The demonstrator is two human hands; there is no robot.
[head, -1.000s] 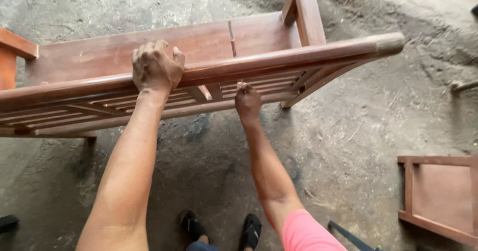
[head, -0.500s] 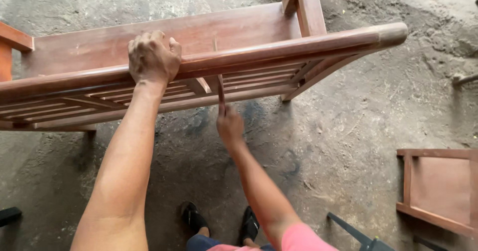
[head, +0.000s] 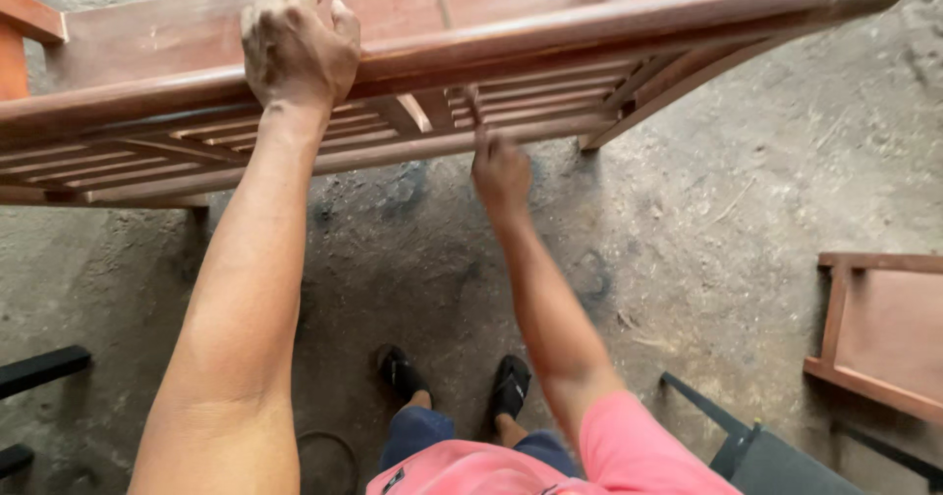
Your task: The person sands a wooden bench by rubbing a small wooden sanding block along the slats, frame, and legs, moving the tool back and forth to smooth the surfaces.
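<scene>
Here the wooden bench frame (head: pixel 550 38) stands tipped on the concrete floor (head: pixel 688 220), long axis left-right, its slats facing the person. The left hand (head: pixel 298 51) clenches the top rail; the right hand (head: pixel 501 171) pinches a thin brown piece (head: pixel 473 105) at a mid slat. Work looks midway.

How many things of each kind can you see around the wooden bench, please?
Wooden bench frame: 1
Small wooden frame at right: 1
Black sandals: 2
Hands: 2, left hand gripping the top rail, right hand holding a thin tool
Thin tool: 1
Total: 7
</scene>
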